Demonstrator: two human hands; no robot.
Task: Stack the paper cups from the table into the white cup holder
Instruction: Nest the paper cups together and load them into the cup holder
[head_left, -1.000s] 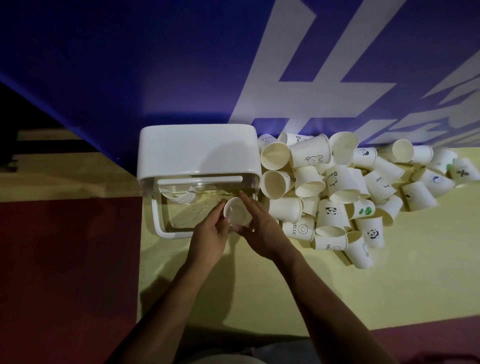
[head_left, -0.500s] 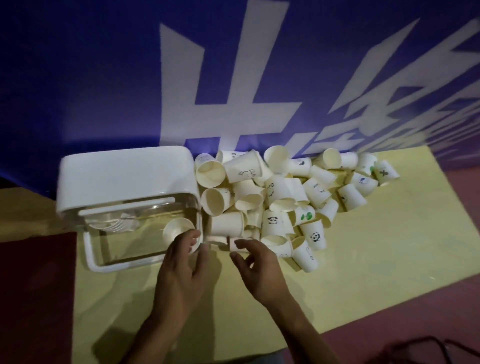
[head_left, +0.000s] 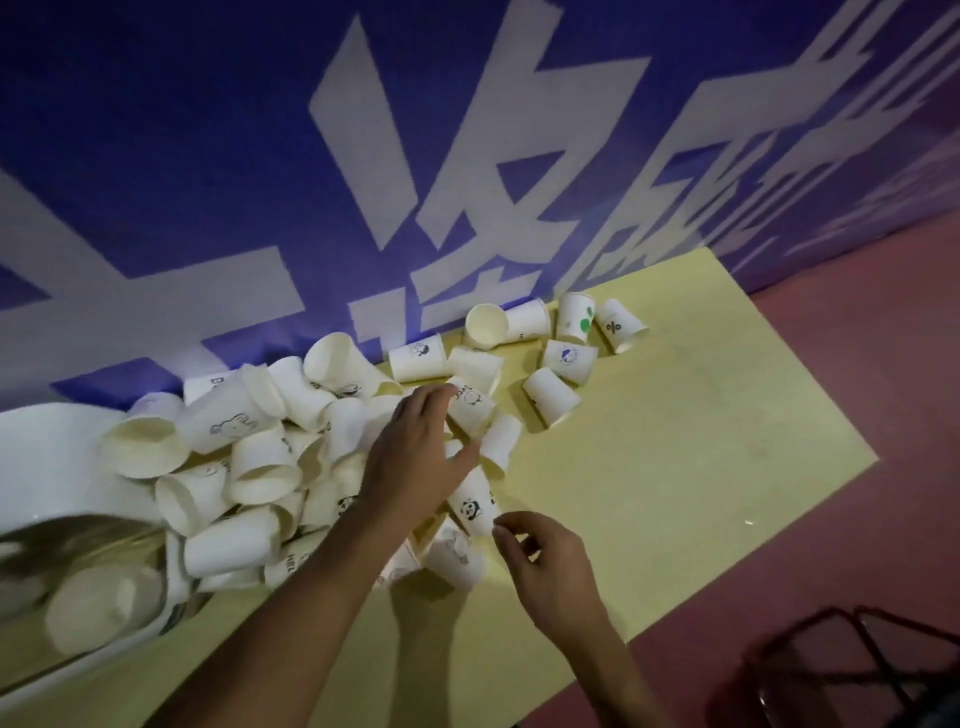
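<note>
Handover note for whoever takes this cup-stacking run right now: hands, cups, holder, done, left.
Left hand: fingers spread, lying on the cup pile; no closed grip shows.
Right hand: fingers curled, tips at the panda cup; grip unclear.
White cup holder: at the left end of the yellow table, touching the pile.
Done: a blurred cup shows inside the holder; count unclear.
Left: nearly all of it, the pile plus the loose cups near the blue banner.
</note>
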